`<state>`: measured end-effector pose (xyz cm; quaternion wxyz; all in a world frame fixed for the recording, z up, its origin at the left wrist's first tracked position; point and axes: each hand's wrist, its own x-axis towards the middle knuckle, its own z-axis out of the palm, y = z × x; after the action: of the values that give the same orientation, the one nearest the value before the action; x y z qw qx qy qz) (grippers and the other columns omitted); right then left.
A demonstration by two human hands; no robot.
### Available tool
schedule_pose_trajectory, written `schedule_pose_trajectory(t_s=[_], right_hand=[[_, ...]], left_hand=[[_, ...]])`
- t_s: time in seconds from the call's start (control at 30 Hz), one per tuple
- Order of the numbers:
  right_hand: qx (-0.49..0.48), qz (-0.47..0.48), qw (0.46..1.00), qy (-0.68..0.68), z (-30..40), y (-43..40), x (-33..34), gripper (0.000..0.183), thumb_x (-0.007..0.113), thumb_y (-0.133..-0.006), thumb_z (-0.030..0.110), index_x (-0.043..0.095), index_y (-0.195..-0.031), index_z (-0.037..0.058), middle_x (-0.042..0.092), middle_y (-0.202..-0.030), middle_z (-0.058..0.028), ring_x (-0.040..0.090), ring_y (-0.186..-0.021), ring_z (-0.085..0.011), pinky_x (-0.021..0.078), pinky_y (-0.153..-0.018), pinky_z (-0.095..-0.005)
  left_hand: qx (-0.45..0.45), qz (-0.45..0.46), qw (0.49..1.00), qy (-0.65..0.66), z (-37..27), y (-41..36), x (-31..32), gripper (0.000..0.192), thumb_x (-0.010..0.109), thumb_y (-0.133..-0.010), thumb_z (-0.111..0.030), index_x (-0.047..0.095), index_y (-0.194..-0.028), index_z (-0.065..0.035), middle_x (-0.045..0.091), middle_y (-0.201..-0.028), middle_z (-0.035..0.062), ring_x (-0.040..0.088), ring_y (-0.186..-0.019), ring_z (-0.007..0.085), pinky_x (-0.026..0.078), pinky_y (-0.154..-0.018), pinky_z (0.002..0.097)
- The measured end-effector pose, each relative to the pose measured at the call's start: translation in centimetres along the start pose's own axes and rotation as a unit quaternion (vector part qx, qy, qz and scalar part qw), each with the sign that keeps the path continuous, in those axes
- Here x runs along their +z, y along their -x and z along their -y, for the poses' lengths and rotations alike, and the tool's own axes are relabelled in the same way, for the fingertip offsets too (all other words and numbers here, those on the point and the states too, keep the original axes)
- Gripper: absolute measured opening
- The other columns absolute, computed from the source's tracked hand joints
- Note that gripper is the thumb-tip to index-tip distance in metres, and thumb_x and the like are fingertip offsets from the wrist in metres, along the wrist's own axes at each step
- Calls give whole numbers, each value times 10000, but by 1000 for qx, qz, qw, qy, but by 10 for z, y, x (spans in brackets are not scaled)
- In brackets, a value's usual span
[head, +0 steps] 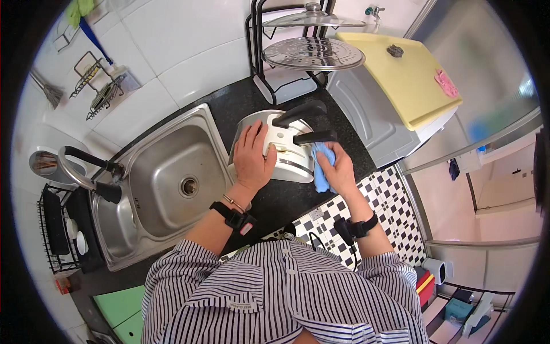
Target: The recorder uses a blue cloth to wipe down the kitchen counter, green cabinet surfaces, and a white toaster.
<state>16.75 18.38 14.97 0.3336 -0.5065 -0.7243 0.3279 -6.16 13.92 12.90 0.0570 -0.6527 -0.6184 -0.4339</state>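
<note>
A white and silver-grey holder (280, 134), which looks like a knife block, rests on the black speckled countertop (275, 215) right of the sink. Two black handles (306, 112) jut from its white face towards the right. My left hand (253, 159) lies over its left part, fingers spread on the surface and thumb on the white face, gripping it. A crumpled blue cloth (321, 165) is bunched in my right hand (339, 170). That cloth touches the holder's right end, just below the lower handle. My right fingertips are partly hidden by the cloth.
On the left is a steel sink (172, 150) with a black-and-silver faucet (86, 167). Behind the holder stands a black rack (258, 47) carrying a glass lid (316, 19) and a perforated steel steamer plate (313, 53). A yellow tray (395, 77) lies on a washing machine (365, 112).
</note>
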Motion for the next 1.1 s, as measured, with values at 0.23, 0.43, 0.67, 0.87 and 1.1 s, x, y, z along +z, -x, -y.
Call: schedule_pose_trajectory(t_s=[0.23, 0.43, 0.67, 0.87, 1.1], right_hand=[[5, -18, 993, 116, 4, 8, 37, 391, 545, -922, 378, 518, -1117, 40, 656, -846, -255, 644, -801, -427, 510, -704, -476], [15, -1, 987, 160, -3, 15, 25, 327, 563, -914, 336, 554, -1096, 65, 663, -805, -223, 652, -745, -408, 522, -665, -465], [-211, -31, 968, 133, 55, 2, 41, 242, 681, -791, 209, 627, -1006, 112, 663, -808, -141, 655, -666, -317, 524, -571, -395], [-196, -35, 962, 189, 23, 6, 23, 206, 669, -797, 196, 664, -994, 133, 659, -760, -114, 652, -616, -307, 519, -540, -389], [-157, -34, 978, 133, 6, 13, 23, 215, 669, -801, 197, 662, -999, 114, 678, -824, -144, 661, -685, -336, 532, -599, -407]], left_hand=[[-11, 0, 1000, -11, -6, 0, 0, 447, 543, -864, -188, 531, -1277, -17, 505, -1347, 163, 468, -1218, 379, 367, -1014, 468], [-26, -3, 999, -35, -10, 1, 2, 393, 466, -917, -147, 530, -1281, -12, 509, -1343, 174, 465, -1222, 383, 346, -1029, 469], [-34, -21, 998, -48, -7, 2, 7, 413, 482, -877, -144, 537, -1271, -33, 501, -1350, 154, 460, -1229, 356, 345, -1008, 472], [-35, -8, 998, -45, -12, 3, 3, 401, 429, -920, -136, 523, -1295, -29, 504, -1346, 173, 456, -1229, 395, 334, -1036, 482], [-37, -17, 999, -29, -15, 1, 3, 400, 440, -911, -124, 530, -1287, -26, 506, -1346, 167, 462, -1225, 396, 354, -1030, 477]])
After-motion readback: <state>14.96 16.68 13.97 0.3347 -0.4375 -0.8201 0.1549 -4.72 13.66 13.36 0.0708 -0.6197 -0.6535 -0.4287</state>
